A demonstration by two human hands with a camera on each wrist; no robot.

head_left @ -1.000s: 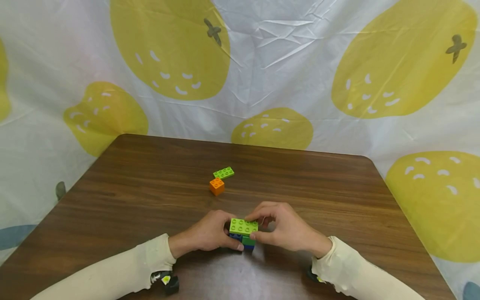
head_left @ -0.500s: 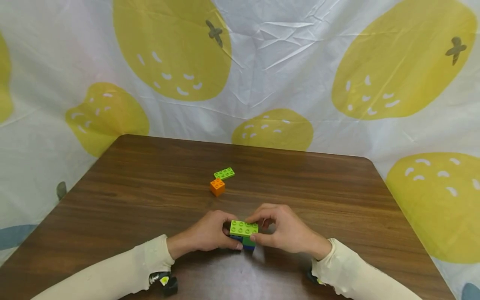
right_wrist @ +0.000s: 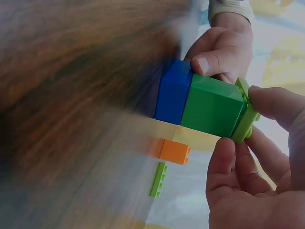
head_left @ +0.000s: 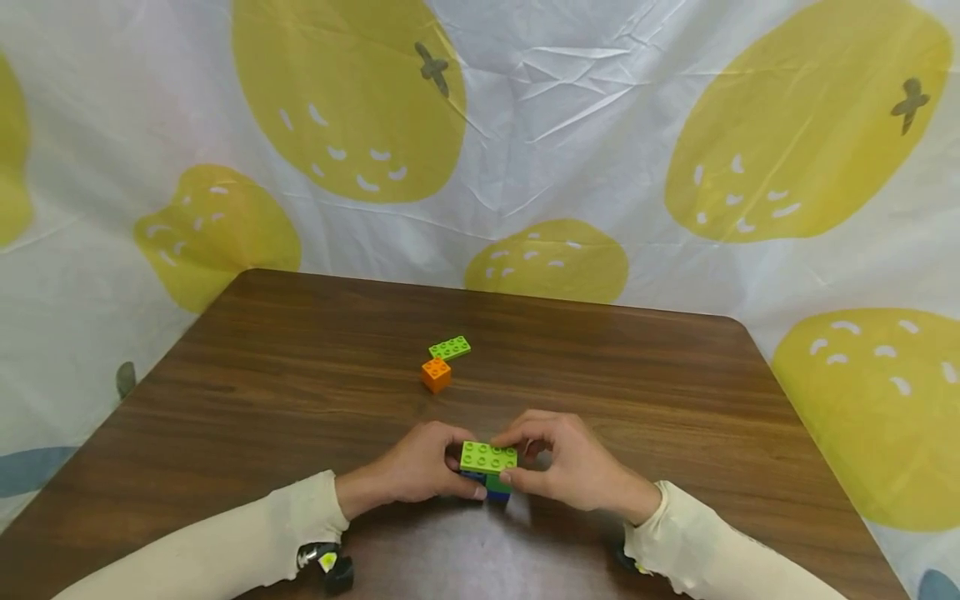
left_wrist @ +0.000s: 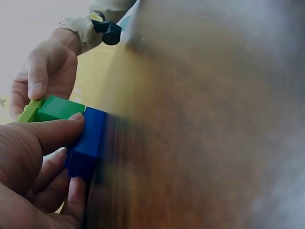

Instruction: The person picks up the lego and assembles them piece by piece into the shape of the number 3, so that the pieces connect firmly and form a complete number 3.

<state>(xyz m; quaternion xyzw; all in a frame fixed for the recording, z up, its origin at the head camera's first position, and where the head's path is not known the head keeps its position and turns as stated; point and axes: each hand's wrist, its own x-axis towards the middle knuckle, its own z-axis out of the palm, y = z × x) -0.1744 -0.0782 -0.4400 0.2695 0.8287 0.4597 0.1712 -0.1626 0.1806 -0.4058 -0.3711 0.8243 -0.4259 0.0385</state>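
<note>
A small stack stands on the table between my hands. At its bottom is a blue brick [right_wrist: 174, 95], which my left hand [head_left: 423, 462] grips between thumb and fingers. The left thumb also touches the green brick [right_wrist: 212, 106] that sits on one end of the blue one. On top of the green brick lies a lime green studded plate [head_left: 487, 457], overhanging to the left. My right hand [head_left: 573, 461] pinches this plate at its right end, thumb in front and fingers behind. In the head view the plate covers most of the bricks under it.
Farther back on the brown wooden table [head_left: 637, 375] stands an orange brick [head_left: 436, 375]. Just behind it lies a second lime green plate [head_left: 450, 347]. A white cloth with yellow fruit prints [head_left: 570, 150] hangs beyond the table's far edge.
The lime green plate sits slightly lower in the head view than a second ago, covering more of the bricks beneath. Both hands keep their holds.
</note>
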